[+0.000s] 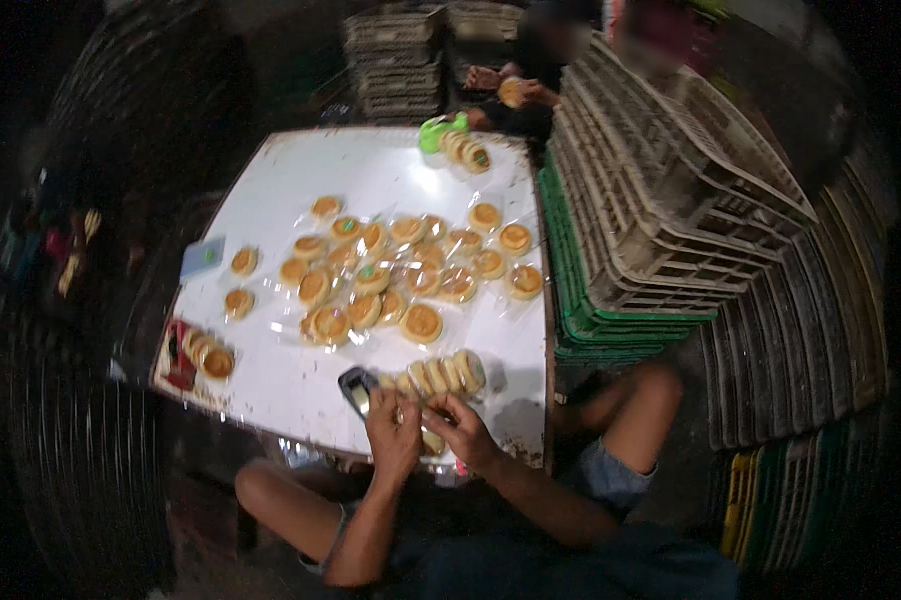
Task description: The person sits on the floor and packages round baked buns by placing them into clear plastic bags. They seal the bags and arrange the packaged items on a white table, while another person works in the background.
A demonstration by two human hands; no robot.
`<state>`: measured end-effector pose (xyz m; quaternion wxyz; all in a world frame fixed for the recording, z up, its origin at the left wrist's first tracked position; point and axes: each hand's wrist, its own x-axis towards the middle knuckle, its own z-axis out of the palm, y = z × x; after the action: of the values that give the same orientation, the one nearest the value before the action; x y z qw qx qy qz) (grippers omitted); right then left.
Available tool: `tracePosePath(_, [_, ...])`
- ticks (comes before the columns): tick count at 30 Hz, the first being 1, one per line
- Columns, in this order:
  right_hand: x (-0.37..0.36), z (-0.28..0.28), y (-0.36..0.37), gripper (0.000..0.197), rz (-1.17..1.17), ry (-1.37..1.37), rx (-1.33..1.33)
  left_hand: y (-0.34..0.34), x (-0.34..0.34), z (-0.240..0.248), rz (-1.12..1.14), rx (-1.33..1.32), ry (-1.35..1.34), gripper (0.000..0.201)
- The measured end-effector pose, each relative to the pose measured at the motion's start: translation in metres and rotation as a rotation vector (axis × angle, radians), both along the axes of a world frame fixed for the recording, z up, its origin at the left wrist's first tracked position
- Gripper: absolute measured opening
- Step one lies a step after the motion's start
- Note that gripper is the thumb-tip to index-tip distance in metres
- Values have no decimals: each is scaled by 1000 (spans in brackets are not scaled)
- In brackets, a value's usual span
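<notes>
Left hand (394,428), right hand (462,428) curl closed beside bun row (451,374), held item unclear; green label (367,272) beyond row unreadable.

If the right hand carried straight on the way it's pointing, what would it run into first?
The right hand would likely meet the left hand first; whether they already touch is unclear.

Scattered buns (420,323) cover the middle of the desk (270,190). By the near edge, right of centre, a front row (440,376) lies just beyond the left hand (394,430) and right hand (462,432). A side row (215,362) lies at the near left corner, a back row (462,150) near the far right corner. Stacked crates (660,215) stand beyond the right edge.
</notes>
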<state>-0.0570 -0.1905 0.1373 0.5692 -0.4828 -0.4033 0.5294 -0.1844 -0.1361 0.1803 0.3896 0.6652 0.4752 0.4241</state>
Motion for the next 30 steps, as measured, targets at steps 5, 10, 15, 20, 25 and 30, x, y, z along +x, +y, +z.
tracePosePath(5, [-20,28,4,43,46,499,-216,2,-8,-5,98,-74,-208,51])
tracePosePath(10, [-22,13,26,45,-60,-138,4,3,-14,-1,-101,-947,-1031,49])
tracePosePath(15, [-16,-100,29,38,-35,16,-534,25,-35,-20,61,-844,-1012,34])
tracePosePath(20, [-55,-96,21,34,150,-294,-259,29,-50,11,107,-736,-1016,31])
tracePosePath(25, [-58,-99,23,22,160,-420,-58,31,-57,8,31,-803,-995,37])
tracePosePath(30, [-24,-120,-4,25,270,-676,157,31,-53,20,-101,-782,-928,49])
